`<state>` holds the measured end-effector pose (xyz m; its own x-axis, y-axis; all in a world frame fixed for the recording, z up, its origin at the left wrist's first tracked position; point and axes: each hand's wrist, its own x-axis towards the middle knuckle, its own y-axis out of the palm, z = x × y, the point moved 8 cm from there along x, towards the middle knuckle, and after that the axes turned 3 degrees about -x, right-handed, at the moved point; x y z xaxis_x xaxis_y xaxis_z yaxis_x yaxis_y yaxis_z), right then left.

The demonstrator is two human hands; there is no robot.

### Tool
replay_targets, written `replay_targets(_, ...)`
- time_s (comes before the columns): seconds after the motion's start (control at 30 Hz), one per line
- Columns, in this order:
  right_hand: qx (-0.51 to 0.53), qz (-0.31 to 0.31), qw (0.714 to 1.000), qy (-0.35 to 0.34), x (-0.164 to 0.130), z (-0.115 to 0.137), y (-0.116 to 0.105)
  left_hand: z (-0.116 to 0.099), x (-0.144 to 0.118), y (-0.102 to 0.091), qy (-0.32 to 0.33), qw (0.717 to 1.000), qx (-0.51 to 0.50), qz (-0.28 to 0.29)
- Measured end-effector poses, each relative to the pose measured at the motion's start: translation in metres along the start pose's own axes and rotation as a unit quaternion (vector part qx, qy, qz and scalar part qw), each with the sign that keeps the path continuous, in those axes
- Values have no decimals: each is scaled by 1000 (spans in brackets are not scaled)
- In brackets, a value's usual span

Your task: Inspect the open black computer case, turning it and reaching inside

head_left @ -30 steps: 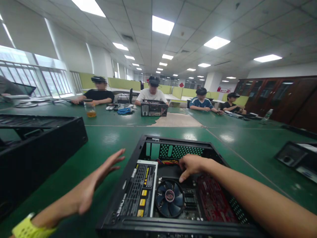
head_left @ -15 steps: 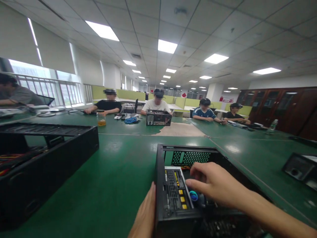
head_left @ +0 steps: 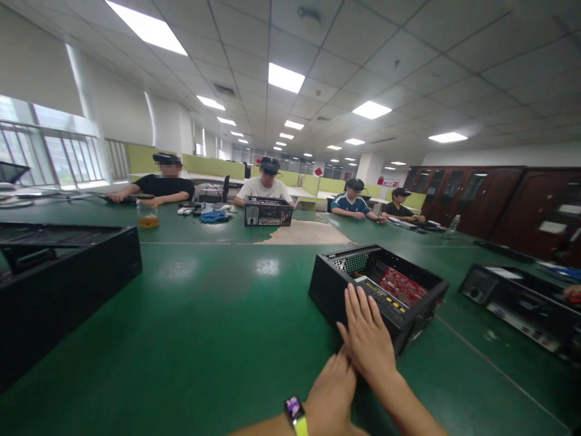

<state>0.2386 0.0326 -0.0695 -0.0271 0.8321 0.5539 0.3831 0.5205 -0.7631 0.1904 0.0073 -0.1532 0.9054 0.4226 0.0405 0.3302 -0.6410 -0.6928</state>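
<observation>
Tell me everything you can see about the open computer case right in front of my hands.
The open computer case is a black metal box lying flat on the green table, turned at an angle. Its top is open, showing a red circuit board, a power supply with yellow labels and a perforated wall. The right hand rests on its near edge, the left hand just below.

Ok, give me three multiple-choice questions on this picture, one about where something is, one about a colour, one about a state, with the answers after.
1. Where is the open computer case that the hands reach?
A. on the green table
B. on the floor
C. on a chair

2. What colour is the circuit card inside it?
A. blue
B. red
C. white

3. How is the right hand?
A. closed in a fist
B. gripping a screwdriver
C. flat, fingers spread on the case's near side

Answers: 1 A, the case rests on the tabletop. 2 B, the card shows red. 3 C, the fingers lie open against the case, with the left hand just behind.
</observation>
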Motion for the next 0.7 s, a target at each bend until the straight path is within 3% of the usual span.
replay_targets(0.1,-6,-47,999,-4,-15,-18,1,35,-38,-14,-61,995,60,56)
replay_targets(0.23,-34,-102,994,37,-29,-51,5,67,-81,-59,-143,979,144,30)
replay_targets(0.33,-68,-154,981,94,-44,-84,13,73,-90,-71,-109,971,212,16)
replay_targets(0.47,-81,-208,962,160,-57,-116,24,90,-83,-63,-77,960,268,-7)
replay_targets(0.6,-94,-244,942,209,-57,-123,27,102,-78,-56,-19,936,348,-52)
replay_targets(0.7,-110,-256,934,222,-55,-121,27,99,-81,-58,56,899,418,-119)
